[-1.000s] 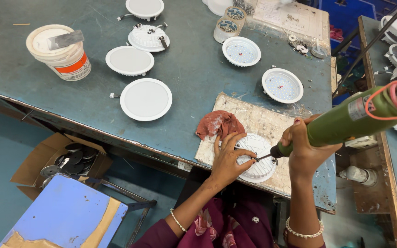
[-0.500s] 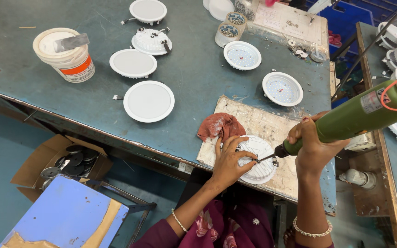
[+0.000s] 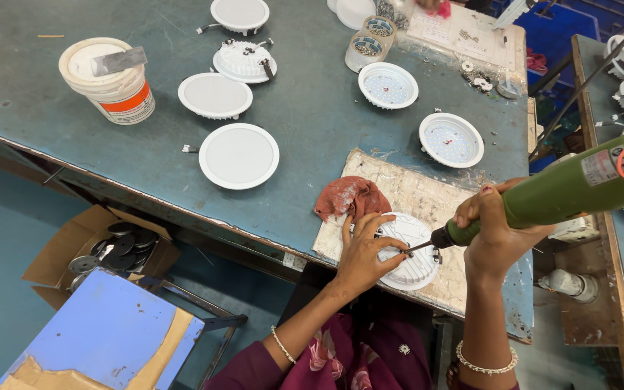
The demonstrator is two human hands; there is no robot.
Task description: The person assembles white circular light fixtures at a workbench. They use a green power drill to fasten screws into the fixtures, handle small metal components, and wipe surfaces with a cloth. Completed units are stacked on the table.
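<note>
white round ribbed lamp housing (image 3: 413, 253), face down, under left hand (image 3: 366, 253)

Desk (image 3: 312, 137): I log a worn teal-blue top with scuffs. Power screwdriver (image 3: 565, 189) at right: olive green body, black nose, orange cord looped at its far end. Ribbed lamp housing (image 3: 412, 254) near me: white. Rag (image 3: 352, 196) beside it: faded brick red. Board (image 3: 427, 189) under both: pale, mottled beige. Round lamp discs (image 3: 239, 154) at centre: plain white. Bucket (image 3: 108, 81) far left: cream with an orange-red band. Sleeves (image 3: 326, 357): deep maroon with a pink floral print. Stool top (image 3: 102, 339) near left: light blue, with tan patches where the paint is chipped.
</note>
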